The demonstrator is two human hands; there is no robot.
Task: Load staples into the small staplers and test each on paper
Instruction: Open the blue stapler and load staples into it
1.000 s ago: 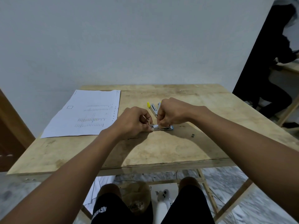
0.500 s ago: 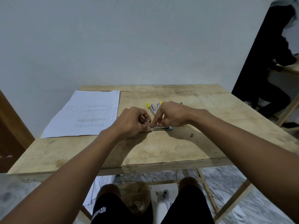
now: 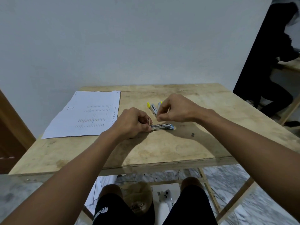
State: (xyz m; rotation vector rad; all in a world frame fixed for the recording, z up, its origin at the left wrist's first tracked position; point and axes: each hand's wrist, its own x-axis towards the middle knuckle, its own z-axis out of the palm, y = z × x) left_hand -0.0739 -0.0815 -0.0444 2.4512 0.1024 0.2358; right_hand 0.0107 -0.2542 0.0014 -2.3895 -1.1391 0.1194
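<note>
Staplers, two of them, lie near the middle of the plywood bench (image 3: pixel 162 151). The nearer one, a small blue-tipped stapler (image 3: pixel 164 127), lies flat and opened out, its metal channel facing up and its blue end pointing to the right. The left grip (image 3: pixel 134 120), a bare hand, rests on the bench at the stapler's left end. Its fingers are curled and pinch that end, where a short metal piece stands up between the fingertips.

The right grip (image 3: pixel 177 108) hovers just above and behind the blue-tipped stapler, clear of it. Its fingers are curled, and thumb and forefinger are pressed together at the tips (image 3: pixel 159 118). Whether anything sits in that pinch is too small to tell.

Just behind it lies the second stapler, white with yellow ends (image 3: pixel 151 108), partly hidden by the right grip. A printed paper sheet (image 3: pixel 84 114) lies flat on the left part of the bench, well apart from both staplers. A small dark bit (image 3: pixel 192 134) lies on the wood to the right of the blue tip.

Under the bench, a brown cap (image 3: pixel 138 198) sits between the person's knees, with a white controller (image 3: pixel 165 197) on the floor beside it. At the far right, someone in black (image 3: pixel 272 62) is at another bench.
</note>
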